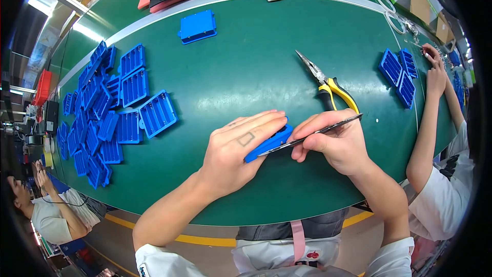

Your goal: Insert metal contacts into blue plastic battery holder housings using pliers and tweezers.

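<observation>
Head view: left hand [237, 149] lies flat, fingers pressed together, pinning a blue plastic tray [270, 142] to the green table [246, 66] at near centre. Right hand [335, 141] pinches slim tweezers [307, 134], tips at the tray's edge. Good practice, judged here: keep the tray pinned and the tool low. Pliers [328, 84] lie just beyond; a tray pile [110, 113] sits left.

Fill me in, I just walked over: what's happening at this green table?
A person's left hand presses a blue plastic tray onto the green table while the right hand works thin tweezers at its edge. A pile of blue trays lies to the left, with pliers just beyond the hands.
</observation>
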Demonstrator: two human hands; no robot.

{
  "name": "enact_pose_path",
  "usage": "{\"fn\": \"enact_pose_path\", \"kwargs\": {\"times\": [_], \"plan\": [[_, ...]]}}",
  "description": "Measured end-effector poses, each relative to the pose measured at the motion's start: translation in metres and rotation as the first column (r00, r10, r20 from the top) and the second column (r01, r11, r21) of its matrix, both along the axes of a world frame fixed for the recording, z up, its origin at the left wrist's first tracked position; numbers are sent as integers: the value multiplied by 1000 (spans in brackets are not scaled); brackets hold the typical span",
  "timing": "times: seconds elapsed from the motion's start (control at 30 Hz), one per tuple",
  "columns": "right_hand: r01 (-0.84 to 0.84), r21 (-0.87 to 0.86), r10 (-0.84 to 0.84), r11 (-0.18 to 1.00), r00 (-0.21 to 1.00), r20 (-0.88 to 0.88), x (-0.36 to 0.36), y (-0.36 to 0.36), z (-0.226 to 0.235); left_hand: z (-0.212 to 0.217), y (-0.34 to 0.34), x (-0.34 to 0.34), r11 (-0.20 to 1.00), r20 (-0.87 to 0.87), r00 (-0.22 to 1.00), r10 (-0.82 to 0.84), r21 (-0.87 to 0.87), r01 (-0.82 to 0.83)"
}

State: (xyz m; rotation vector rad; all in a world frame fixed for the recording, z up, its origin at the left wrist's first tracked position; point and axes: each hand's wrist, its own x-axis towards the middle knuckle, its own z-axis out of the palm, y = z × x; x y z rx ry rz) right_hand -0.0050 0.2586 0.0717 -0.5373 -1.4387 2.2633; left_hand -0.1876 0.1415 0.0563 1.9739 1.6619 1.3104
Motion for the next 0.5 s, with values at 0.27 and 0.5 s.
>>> {"fn": "enact_pose_path", "kwargs": {"times": [0.27, 0.5], "plan": [[-32, 12, 32, 999, 997, -70, -2, 4, -5, 2, -1, -2, 999, 41, 999, -33, -36, 35], [-37, 114, 54, 993, 988, -148, -3, 7, -9, 4, -2, 0, 994, 150, 987, -52, -84, 65]]}}
